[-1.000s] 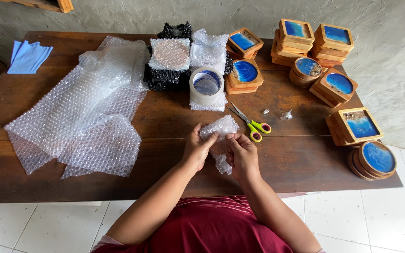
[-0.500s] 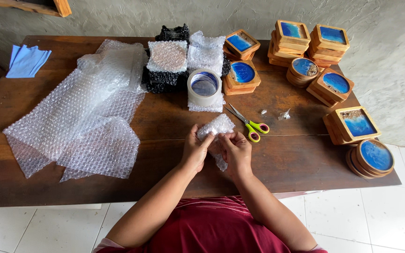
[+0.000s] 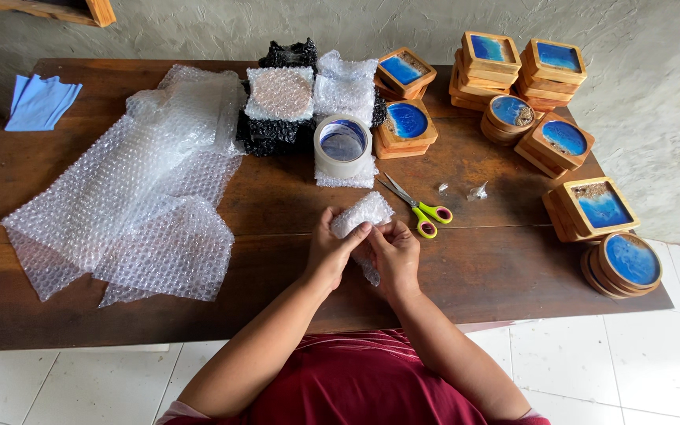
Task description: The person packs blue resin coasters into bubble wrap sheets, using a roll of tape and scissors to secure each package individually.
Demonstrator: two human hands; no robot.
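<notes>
Both of my hands meet over the front middle of the brown wooden table [image 3: 277,189]. Between them is a small parcel wrapped in bubble wrap [image 3: 364,214]. My left hand [image 3: 332,250] grips its left side, thumb on top. My right hand [image 3: 393,253] presses the wrap's loose flap against its right side, fingertips touching the left thumb. What is inside the wrap is hidden. Scissors with green and yellow handles [image 3: 419,209] lie just right of the parcel. A roll of clear tape [image 3: 342,145] stands beyond it on a wrapped item.
Large sheets of bubble wrap [image 3: 131,205] cover the left half. Wrapped bundles [image 3: 281,94] and black netting sit at the back centre. Stacks of wooden coasters with blue resin [image 3: 560,138] fill the right side, round ones [image 3: 623,264] near the edge. A blue cloth [image 3: 39,102] lies far left.
My right hand has drawn in closer to my left and folded the hanging flap of wrap up against the parcel. Both hands shifted slightly toward me.
</notes>
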